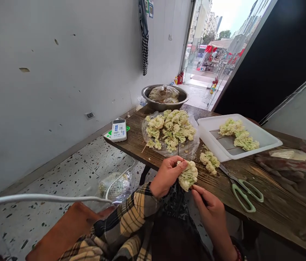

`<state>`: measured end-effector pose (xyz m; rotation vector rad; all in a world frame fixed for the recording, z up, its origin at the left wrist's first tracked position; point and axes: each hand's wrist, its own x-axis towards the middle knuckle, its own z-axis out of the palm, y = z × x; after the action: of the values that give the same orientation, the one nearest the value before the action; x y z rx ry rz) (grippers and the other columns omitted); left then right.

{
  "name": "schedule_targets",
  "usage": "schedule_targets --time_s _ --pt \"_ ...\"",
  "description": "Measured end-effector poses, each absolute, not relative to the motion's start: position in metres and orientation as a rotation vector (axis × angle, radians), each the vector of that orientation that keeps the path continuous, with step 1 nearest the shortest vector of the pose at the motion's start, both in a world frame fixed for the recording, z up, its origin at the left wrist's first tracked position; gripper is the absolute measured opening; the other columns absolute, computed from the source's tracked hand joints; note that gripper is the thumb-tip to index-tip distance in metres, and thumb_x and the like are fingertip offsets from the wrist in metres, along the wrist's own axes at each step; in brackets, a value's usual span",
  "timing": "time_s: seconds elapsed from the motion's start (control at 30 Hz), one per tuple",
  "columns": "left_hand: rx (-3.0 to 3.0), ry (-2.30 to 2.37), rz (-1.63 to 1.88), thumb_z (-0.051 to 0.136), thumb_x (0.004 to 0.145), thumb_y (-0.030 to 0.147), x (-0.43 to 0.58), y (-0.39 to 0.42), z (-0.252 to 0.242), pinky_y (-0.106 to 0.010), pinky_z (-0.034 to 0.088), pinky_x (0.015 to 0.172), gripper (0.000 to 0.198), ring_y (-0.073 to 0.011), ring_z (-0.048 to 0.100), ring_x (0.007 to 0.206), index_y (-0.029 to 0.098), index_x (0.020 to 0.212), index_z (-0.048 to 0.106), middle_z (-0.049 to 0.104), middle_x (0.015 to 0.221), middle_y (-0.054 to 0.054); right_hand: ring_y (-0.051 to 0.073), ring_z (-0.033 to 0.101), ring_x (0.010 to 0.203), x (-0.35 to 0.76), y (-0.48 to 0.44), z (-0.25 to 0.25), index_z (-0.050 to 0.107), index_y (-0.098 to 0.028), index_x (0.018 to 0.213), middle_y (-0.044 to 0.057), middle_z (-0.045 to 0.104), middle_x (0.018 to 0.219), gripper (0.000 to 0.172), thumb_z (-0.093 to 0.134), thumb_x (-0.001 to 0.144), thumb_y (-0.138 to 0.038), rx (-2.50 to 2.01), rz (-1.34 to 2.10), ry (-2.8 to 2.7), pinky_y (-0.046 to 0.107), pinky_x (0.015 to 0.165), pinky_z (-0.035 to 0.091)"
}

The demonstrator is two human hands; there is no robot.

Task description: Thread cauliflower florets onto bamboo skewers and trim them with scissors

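Both my hands hold one piece of cauliflower (188,174) just at the near edge of the wooden table (272,203). My left hand (166,175) grips its left side with fingers closed over the top. My right hand (208,208) pinches it from below. A small loose cauliflower piece (209,161) lies on the table just right of it. A heap of cauliflower florets (170,128) rests on a clear plastic bag further back. A white tray (212,139) holds a few more florets (238,133).
Green-handled scissors (243,188) lie on the table right of my hands. A metal bowl (165,97) with a plastic bag stands at the far end. A white device (118,129) sits at the table's left corner. Dark cloth (291,174) lies at right. A white cable (41,197) crosses the floor side.
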<state>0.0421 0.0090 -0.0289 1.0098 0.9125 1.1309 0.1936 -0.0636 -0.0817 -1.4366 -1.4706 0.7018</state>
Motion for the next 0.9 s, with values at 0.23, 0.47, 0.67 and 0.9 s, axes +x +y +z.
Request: schedule_targets --time_s 0.23,0.47,0.67,0.9 --pt "0.966 0.892 1.077 0.072 0.070 0.045 0.064 -0.004 -0.042 -0.023 0.031 0.059 0.034 -0.0097 0.039 0.062 0.013 0.070 0.061 0.049 0.064 0.001 0.026 0.074 0.081 0.212 -0.082 -0.092 0.078 -0.020 0.087 0.008 0.077 0.090 0.028 0.061 0.083 -0.043 -1.533 0.487 -1.486 0.033 0.073 0.060" --pt "0.915 0.859 1.063 0.073 0.069 0.046 0.073 -0.006 -0.051 -0.022 0.032 0.058 0.035 -0.0089 0.040 0.061 0.014 0.073 0.060 0.048 0.064 0.002 0.026 0.074 0.080 0.214 -0.085 -0.095 0.078 -0.018 0.086 0.007 0.077 0.088 0.032 0.061 0.082 -0.044 -1.571 0.440 -1.485 0.030 0.071 0.060" --pt "0.950 0.788 1.084 0.074 0.071 0.046 0.059 0.002 -0.053 -0.025 0.042 0.070 0.041 -0.0131 0.055 0.074 0.014 0.096 0.066 0.063 0.083 -0.004 0.026 0.073 0.085 0.224 -0.074 -0.089 0.078 -0.020 0.087 0.006 0.077 0.092 0.032 0.062 0.080 -0.046 -1.584 0.560 -1.473 0.031 0.077 0.058" --pt "1.296 1.216 1.294 0.062 0.080 0.040 -0.002 0.037 -0.067 -0.026 0.046 0.067 0.032 -0.0147 0.059 0.070 0.014 0.097 0.067 0.067 0.081 -0.005 0.019 0.063 0.061 0.232 -0.055 -0.083 0.076 -0.015 0.089 0.003 0.070 0.066 0.038 0.065 0.075 -0.049 -1.632 0.623 -1.208 0.026 0.058 0.052"
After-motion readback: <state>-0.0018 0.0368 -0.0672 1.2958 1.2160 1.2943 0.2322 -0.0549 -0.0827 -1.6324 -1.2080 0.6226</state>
